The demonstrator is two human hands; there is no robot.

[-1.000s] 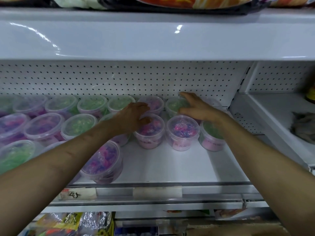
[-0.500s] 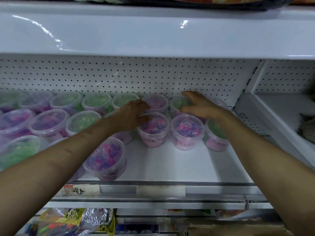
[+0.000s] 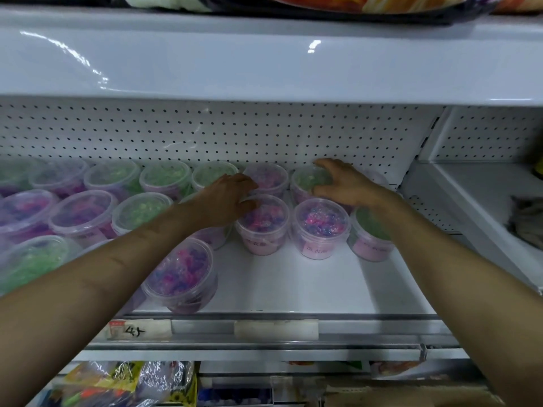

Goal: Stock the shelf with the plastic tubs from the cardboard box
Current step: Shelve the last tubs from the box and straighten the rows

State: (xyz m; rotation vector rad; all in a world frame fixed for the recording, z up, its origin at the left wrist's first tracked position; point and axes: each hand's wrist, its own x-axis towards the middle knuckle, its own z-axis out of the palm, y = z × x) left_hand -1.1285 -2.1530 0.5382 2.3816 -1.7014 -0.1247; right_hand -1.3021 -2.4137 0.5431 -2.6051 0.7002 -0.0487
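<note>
Clear plastic tubs with pink-purple or green contents stand in rows on the white shelf [image 3: 293,286]. My left hand [image 3: 226,198] reaches in over a half-hidden tub; its thumb lies on the lid of a pink tub [image 3: 264,224] in the middle row and its fingers curl behind that tub's rim. My right hand [image 3: 346,186] spans a green tub [image 3: 308,179] in the back row, thumb at the front of the lid and fingers curved over the back. A brown edge of the cardboard box [image 3: 411,396] shows at the bottom right.
Another pink tub [image 3: 180,277] stands alone near the shelf's front edge, under my left forearm. A perforated back panel [image 3: 235,133] closes the shelf behind, and an upper shelf [image 3: 264,63] hangs low overhead. Price labels [image 3: 138,329] sit on the front rail. Packaged goods [image 3: 117,383] lie below.
Both hands stay on the same tubs with almost no movement; only the view has shifted slightly.
</note>
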